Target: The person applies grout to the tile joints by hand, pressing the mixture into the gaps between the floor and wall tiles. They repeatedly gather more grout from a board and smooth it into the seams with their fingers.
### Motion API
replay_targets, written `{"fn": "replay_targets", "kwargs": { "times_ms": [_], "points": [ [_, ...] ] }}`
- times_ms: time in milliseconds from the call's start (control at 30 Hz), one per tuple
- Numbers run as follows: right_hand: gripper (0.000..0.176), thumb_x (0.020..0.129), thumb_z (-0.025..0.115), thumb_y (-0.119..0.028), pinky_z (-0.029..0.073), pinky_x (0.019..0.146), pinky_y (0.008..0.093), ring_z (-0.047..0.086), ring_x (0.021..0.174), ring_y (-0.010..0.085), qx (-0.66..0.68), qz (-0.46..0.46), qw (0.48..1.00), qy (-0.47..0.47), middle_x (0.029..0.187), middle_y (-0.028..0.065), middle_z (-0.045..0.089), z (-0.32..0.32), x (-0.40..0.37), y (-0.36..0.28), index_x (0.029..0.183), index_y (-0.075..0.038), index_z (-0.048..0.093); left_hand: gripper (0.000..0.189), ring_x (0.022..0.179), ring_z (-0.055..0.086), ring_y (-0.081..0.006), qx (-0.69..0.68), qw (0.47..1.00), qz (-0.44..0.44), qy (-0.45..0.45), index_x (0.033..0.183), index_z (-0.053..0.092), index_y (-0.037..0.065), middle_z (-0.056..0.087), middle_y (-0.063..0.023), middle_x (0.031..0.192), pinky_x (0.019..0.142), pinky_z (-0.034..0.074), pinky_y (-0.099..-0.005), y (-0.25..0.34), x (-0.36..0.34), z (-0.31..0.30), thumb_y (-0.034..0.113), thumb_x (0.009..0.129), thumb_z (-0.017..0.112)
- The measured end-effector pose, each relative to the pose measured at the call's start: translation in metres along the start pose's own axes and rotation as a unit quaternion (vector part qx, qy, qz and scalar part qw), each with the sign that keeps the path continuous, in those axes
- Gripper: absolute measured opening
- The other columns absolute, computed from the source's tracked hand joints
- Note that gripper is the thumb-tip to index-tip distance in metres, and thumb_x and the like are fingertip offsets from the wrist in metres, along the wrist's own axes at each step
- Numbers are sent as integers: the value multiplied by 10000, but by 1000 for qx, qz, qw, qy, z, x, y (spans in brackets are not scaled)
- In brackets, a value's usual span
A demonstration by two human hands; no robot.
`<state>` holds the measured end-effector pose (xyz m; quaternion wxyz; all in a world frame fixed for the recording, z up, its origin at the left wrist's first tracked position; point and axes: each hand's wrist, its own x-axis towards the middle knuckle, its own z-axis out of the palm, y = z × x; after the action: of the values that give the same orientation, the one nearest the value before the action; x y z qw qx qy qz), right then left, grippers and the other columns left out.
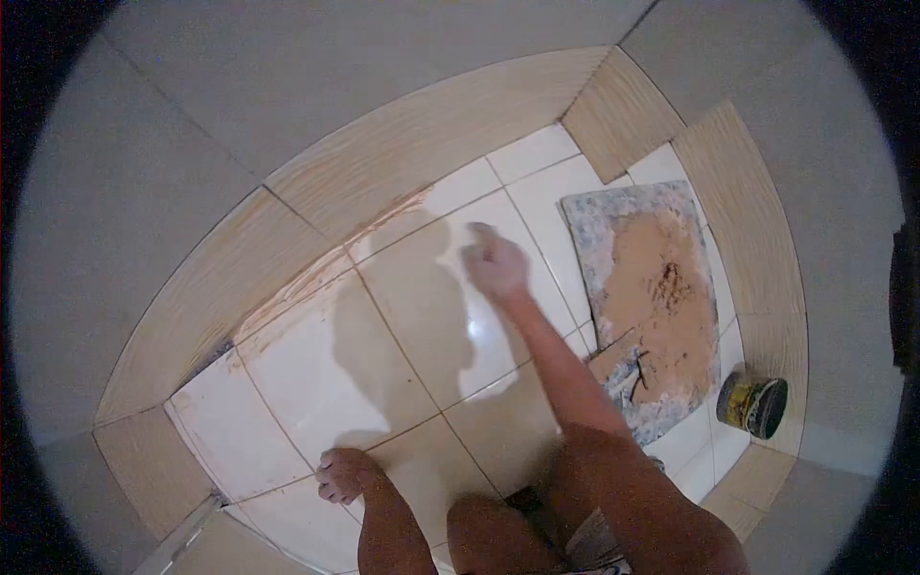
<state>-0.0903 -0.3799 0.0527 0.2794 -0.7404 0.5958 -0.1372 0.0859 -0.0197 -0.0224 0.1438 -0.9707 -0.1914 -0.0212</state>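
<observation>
My right hand [495,266] is held out over the white floor tiles [522,235], with its fingers curled in. Blur at the fingertips hides what they hold, if anything. My left hand [347,475] is closed in a loose fist low over the tiles at the lower left, and nothing shows in it. Wet tan smears [316,292] run along the joint between the floor and the wood-look skirting tile [412,144]. To the right lies a grey speckled board [613,206], spread with tan grout or mortar [642,259]. A trowel-like tool [628,369] rests on its lower part.
A small dark bucket [752,406] with yellow marks stands at the right, beside the board. Skirting tiles [752,220] line the walls all around. A dark gap [211,359] shows at the left skirting joint. My knees are at the bottom, near the floor.
</observation>
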Motion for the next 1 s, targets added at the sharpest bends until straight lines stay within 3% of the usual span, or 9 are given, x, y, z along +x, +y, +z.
{"fn": "replay_targets", "kwargs": {
  "times_ms": [100, 167, 233, 367, 500, 567, 767, 900, 1000],
  "points": [
    [397, 814, 559, -264, 495, 756, 454, 626, 825, 368, 4, 63, 991, 118, 900, 208, 645, -72, -47, 92, 1175, -101, 599, 353, 951, 518, -330, 18, 1000, 11, 6, 970, 580, 91, 499, -163, 1028, 745, 450, -487, 0, -4, -5, 382, 876, 403],
    [411, 815, 579, -233, 490, 752, 471, 627, 812, 356, -152, 66, 961, 220, 952, 212, 647, -106, -76, 165, 1207, -107, 575, 365, 944, 513, -337, 16, 999, 3, 42, 969, 576, 79, 500, -171, 1023, 735, 453, -479, 2, -4, -4, 384, 881, 397],
    [574, 833, 578, -279, 474, 792, 452, 591, 951, 354, -317, 222, 920, 60, 1039, 213, 621, -162, -94, 206, 1372, -202, 398, 366, 942, 510, -341, 32, 999, 13, 34, 971, 575, 77, 500, -172, 1021, 737, 450, -473, 3, -6, -9, 384, 880, 399],
    [678, 838, 579, -286, 433, 860, 487, 554, 1007, 398, -462, 111, 873, 109, 1084, 215, 610, -202, -139, 287, 1440, -252, 267, 380, 946, 503, -353, 57, 992, 100, -51, 994, 578, 73, 496, -183, 1027, 747, 441, -473, -3, -6, -22, 387, 879, 397],
    [749, 826, 587, -291, 384, 914, 493, 543, 1008, 412, -452, 180, 874, -1, 999, 185, 647, -207, -130, 276, 1465, -274, 196, 405, 963, 492, -367, 0, 1000, 23, -2, 1038, 585, 63, 490, -209, 1037, 750, 440, -479, 5, -17, -32, 380, 880, 387],
    [780, 818, 593, -315, 414, 851, 503, 587, 918, 393, -472, 112, 874, 27, 931, 165, 660, -203, -131, 286, 1472, -247, 174, 414, 959, 490, -374, 17, 1000, 22, 10, 1035, 591, 48, 488, -226, 1037, 748, 440, -485, 8, -20, -37, 370, 881, 382],
    [842, 811, 593, -329, 432, 688, 533, 629, 698, 367, -406, 150, 901, -23, 813, 155, 671, -192, -139, 278, 1480, -162, 110, 269, 890, 548, -376, 67, 996, 65, 3, 985, 603, 74, 569, -178, 1001, 658, 470, -484, 6, -21, -43, 267, 859, 464],
    [870, 815, 591, -326, 426, 691, 544, 629, 738, 386, -461, 172, 868, -62, 853, 178, 668, -185, -138, 282, 1478, -112, 70, 381, 896, 514, -368, 81, 991, 105, 7, 968, 610, 29, 529, -197, 1001, 730, 449, -523, 2, -14, -29, 329, 874, 396],
    [872, 819, 580, -333, 437, 691, 541, 629, 774, 396, -457, 147, 875, -53, 898, 197, 661, -179, -136, 303, 1470, -67, 63, 347, 850, 520, -370, 21, 996, 31, 81, 907, 605, 10, 559, -151, 916, 666, 460, -522, 5, -11, -14, 300, 876, 415]
  ]
}}
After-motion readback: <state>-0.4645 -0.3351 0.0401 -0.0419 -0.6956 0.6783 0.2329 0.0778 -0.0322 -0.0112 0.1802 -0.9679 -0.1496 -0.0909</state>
